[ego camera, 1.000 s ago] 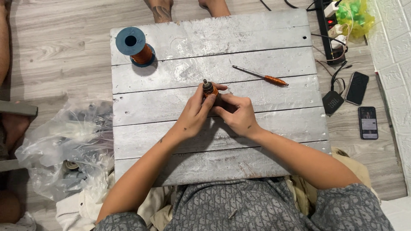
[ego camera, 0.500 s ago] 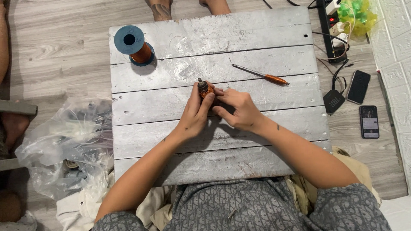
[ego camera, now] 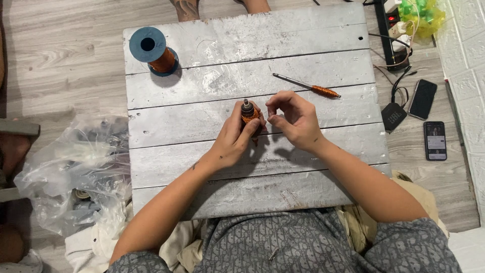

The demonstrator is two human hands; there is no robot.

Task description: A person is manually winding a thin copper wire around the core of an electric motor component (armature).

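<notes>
wood table [ego camera: 202, 167]: copper coil [ego camera: 248, 114] in left hand [ego camera: 233, 137], right hand [ego camera: 295, 117] just beside.

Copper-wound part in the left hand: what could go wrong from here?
1. The left hand holds the small copper-wound part upright above the board while the right hand pinches beside it, apparently at a fine wire too thin to see; a hard tug might snap it.
2. The screwdriver lies loose behind the right hand and could be knocked.
</notes>
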